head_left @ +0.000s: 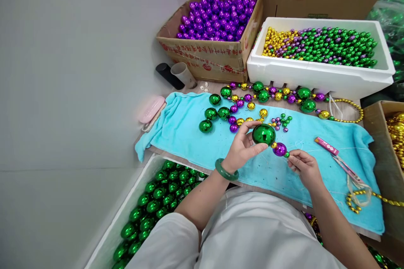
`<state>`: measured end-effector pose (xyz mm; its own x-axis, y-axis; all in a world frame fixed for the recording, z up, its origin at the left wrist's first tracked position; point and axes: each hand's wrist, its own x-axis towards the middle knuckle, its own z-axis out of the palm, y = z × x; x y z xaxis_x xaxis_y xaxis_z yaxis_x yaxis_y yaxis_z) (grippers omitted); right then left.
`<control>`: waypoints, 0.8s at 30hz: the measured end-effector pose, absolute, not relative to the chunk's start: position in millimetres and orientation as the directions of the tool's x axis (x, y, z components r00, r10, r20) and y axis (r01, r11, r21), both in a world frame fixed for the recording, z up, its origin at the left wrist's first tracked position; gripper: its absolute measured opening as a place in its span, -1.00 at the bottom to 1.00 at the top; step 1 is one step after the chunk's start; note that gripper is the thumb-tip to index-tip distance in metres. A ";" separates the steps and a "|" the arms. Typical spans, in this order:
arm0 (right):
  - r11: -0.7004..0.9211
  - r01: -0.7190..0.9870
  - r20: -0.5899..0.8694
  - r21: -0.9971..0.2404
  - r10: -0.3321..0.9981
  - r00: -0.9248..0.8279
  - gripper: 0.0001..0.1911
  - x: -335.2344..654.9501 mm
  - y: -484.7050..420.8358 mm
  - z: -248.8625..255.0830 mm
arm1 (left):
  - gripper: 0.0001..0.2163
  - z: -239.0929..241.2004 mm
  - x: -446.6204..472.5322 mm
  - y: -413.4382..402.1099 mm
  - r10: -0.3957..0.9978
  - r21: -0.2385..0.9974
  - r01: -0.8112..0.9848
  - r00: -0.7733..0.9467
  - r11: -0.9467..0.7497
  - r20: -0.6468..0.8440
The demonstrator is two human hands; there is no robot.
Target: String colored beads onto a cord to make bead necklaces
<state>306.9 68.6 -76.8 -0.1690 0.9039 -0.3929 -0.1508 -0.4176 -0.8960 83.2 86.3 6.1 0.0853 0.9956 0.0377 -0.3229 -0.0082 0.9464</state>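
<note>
My left hand [241, 147], with a green bangle [225, 171] on the wrist, grips a large shiny green ball [264, 134] between thumb and fingers over the turquoise towel [189, 134]. Right of the ball sit a small gold bead, a purple bead [280, 149] and a tiny green bead on a thin thread. My right hand [304, 167] pinches the thread end beside the tiny green bead. A strung chain of green, purple and gold beads [235, 107] curls across the towel behind my hands.
A cardboard box of purple balls [217, 14] and a white foam box of gold, green and purple beads [318, 42] stand at the back. A tray of green balls [154, 206] lies lower left. A pink case [151, 108], two tubes [176, 75] and a pink tool [326, 146] lie nearby.
</note>
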 end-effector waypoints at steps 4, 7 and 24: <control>-0.430 -0.199 -0.400 -0.880 0.899 -0.177 -0.79 304.6 67.5 -76.4 | -0.51 9.0 83.9 86.9 0.996 0.937 -0.350 0.081 0.000 0.030; -0.474 -0.236 -0.433 -0.848 0.878 -0.204 -0.76 300.7 65.8 -75.9 | -0.54 7.3 83.4 87.6 0.995 0.906 -0.420 0.098 0.062 -0.023; -0.397 -0.094 -0.381 -0.913 0.912 -0.153 -0.77 303.8 69.1 -68.0 | -0.51 8.1 82.5 89.2 0.991 0.895 -0.431 0.116 0.115 -0.071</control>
